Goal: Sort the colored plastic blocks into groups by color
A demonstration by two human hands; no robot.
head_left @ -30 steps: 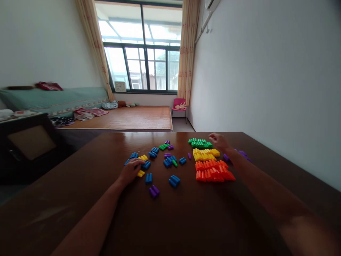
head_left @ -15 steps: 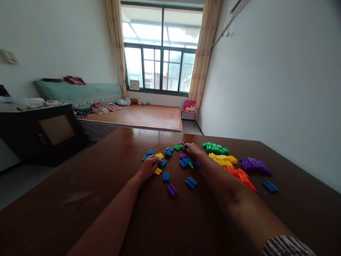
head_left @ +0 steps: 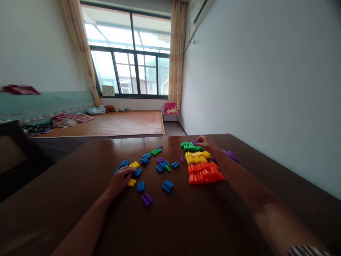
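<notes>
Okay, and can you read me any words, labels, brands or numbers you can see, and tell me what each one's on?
There is no text that I can read.
Square clock on the windowsill: dial markings too small and blurred to read.
Wall unit at the top: no lettering legible.
Colored pieces: no lettering legible.

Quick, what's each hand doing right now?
Left hand: fingers curved down by a blue piece; can't tell if it grips anything.
Right hand: closed, pinching a purple piece.

scattered pegs [head_left: 167, 186]: on table [head_left: 165, 227], left of peg rows [head_left: 197, 157] | bed [head_left: 128, 122]: behind table (chair [head_left: 170, 106] just right)
</notes>
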